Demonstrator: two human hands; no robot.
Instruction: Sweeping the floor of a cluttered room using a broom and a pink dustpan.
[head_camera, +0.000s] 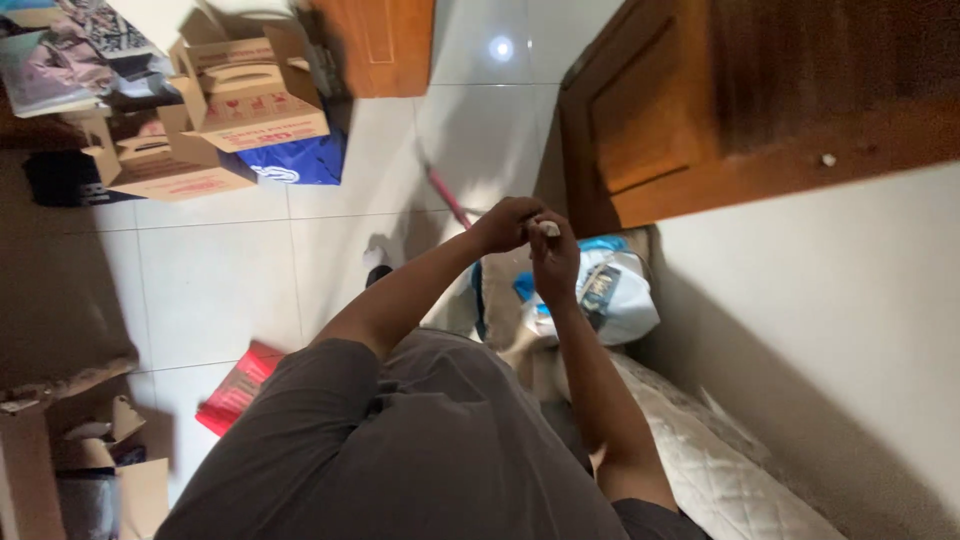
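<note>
Both my hands meet in front of me above the floor. My left hand (505, 224) and my right hand (555, 255) pinch a small white object (548, 228) between their fingertips; what it is stays too small to tell. Below the hands lies a white plastic bag (625, 300) with a dark label and blue pieces. A pink stick (447, 195) runs across the white tiles just beyond my left hand. My grey shirt fills the bottom of the view.
Several cardboard boxes (245, 95) and a blue bag (300, 160) stand at the upper left. A wooden door (720, 110) is at the right, a quilted mattress (700, 450) below it. A red box (238, 388) and torn cardboard (90, 440) lie at the lower left.
</note>
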